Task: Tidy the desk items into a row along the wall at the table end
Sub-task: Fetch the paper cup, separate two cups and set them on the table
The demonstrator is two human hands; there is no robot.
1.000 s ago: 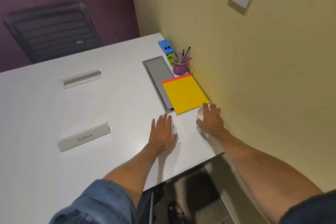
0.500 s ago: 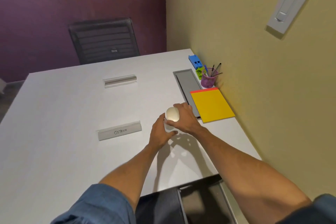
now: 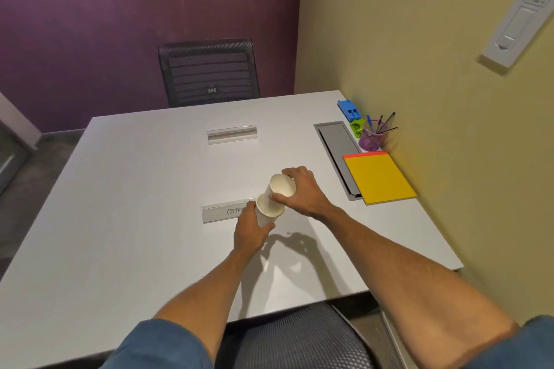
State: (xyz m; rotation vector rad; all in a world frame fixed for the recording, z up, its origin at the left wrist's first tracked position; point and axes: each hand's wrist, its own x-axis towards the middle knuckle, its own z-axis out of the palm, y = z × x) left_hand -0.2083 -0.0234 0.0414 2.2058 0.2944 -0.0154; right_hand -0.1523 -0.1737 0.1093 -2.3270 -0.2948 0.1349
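Note:
Above the middle of the white table (image 3: 126,219) I hold two white paper cups. My right hand (image 3: 302,192) grips the upper cup (image 3: 281,186), which is tilted with its bottom toward me. Its mouth end sits in the lower cup (image 3: 266,214), which my left hand (image 3: 250,231) grips from below. Along the yellow wall on the right stand a blue box (image 3: 349,109), a small green item (image 3: 356,126), a purple pen cup (image 3: 371,139) and a yellow pad (image 3: 379,178).
A grey cable hatch (image 3: 337,144) lies beside the row. Two clear name plates (image 3: 232,135) (image 3: 221,213) lie mid-table, the nearer one partly behind my left hand. A black mesh chair (image 3: 209,72) stands at the far side, another seat (image 3: 299,338) below me.
My right hand lifted a paper cup from beside the yellow pad and carried it left to mid-table. My left hand left the tabletop and now holds a second cup under it.

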